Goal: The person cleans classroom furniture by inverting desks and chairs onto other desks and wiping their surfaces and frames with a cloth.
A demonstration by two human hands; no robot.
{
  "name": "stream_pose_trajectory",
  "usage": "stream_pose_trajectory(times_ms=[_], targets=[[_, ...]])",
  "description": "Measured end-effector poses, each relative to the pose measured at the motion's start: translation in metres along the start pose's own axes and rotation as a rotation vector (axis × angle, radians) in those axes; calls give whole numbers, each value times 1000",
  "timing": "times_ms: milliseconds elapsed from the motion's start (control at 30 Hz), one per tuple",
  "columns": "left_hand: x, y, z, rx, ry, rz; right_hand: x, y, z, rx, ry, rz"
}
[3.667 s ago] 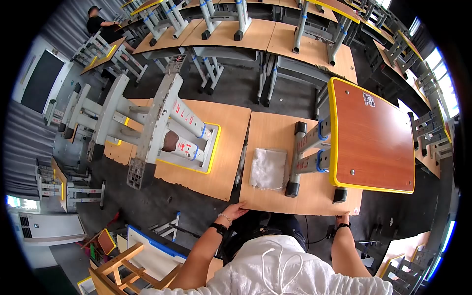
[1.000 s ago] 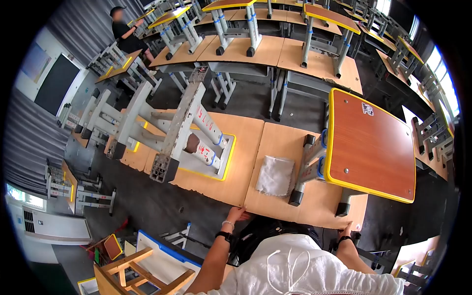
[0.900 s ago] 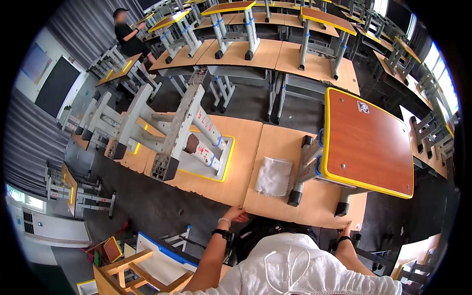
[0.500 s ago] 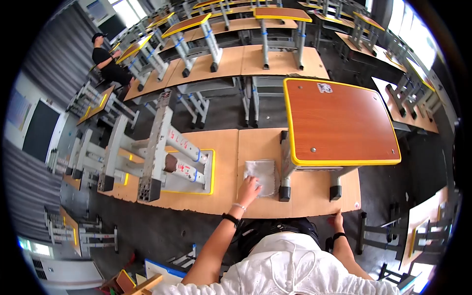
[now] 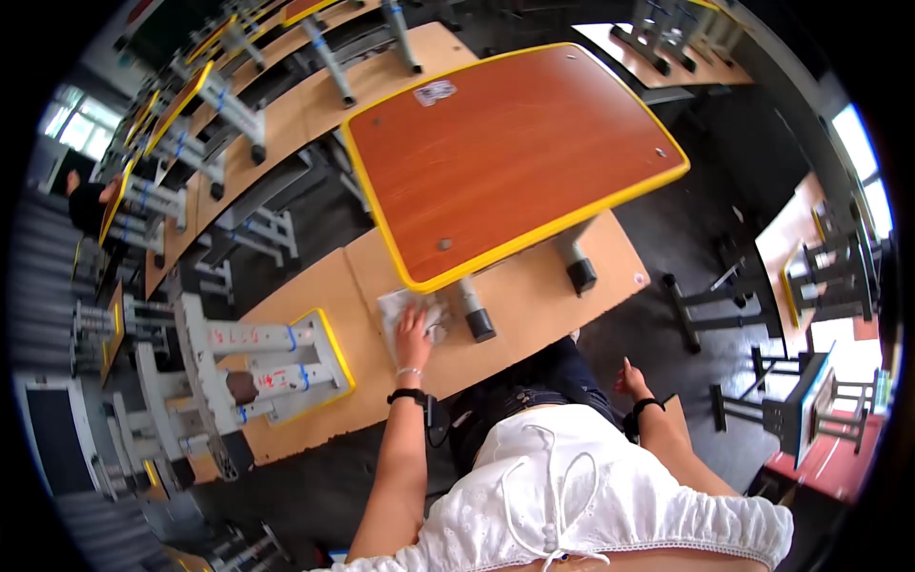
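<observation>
My left hand [image 5: 413, 336] lies on a rumpled light grey cloth [image 5: 393, 307] on the wooden desk [image 5: 519, 329]; its fingers are slightly spread over the cloth. Just right of the cloth stands a stool with a red-brown, yellow-edged seat [image 5: 515, 157] and grey legs with black feet. My right hand [image 5: 633, 381] hangs off the desk's near edge, to the right of my body, touching nothing, its fingers apart. An upturned stool [image 5: 329, 357] with grey legs rests on the desk at the left.
Rows of desks [image 5: 315, 105] with stools on top curve across the upper left. Another person [image 5: 86, 205], partly hidden, is at the far left. More desks [image 5: 791, 248] stand on the right, above the dark floor [image 5: 710, 381].
The view has turned to the right. My left hand has moved from the desk edge onto the cloth, which is now more rumpled. My right hand has come away from the desk edge.
</observation>
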State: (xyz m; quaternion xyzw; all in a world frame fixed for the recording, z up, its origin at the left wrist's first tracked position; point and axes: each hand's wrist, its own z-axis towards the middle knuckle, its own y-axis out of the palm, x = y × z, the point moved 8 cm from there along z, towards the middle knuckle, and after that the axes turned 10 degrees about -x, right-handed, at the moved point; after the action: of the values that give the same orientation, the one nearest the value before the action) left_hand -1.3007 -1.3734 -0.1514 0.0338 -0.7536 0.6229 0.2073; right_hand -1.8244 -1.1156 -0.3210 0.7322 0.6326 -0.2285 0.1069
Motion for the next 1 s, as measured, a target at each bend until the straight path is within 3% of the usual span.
stream_pose_trajectory(times_ms=[133, 233, 300, 400, 467, 567, 667, 1000], targets=[[-7, -6, -15, 62, 39, 32, -27, 6, -1, 34, -61, 29], [-13, 11, -50, -1, 60, -140, -38, 14, 8, -11, -172, 106], [-20, 24, -77, -44, -53, -392, -54, 19, -1, -38, -173, 50], [-3, 43, -107, -189, -19, -511, -72, 16, 1, 36, -210, -174], [20, 54, -116, -366, -56, -613, -90, 5, -6, 81, -238, -429], [73, 58, -108, -543, -97, -731, -104, -16, 3, 39, -306, -546], [127, 77, -79, -490, 158, -547, -112, -52, 9, 20, -290, -420], [253, 106, 7, -575, 181, -523, -117, -167, 42, 9, -266, -394]])
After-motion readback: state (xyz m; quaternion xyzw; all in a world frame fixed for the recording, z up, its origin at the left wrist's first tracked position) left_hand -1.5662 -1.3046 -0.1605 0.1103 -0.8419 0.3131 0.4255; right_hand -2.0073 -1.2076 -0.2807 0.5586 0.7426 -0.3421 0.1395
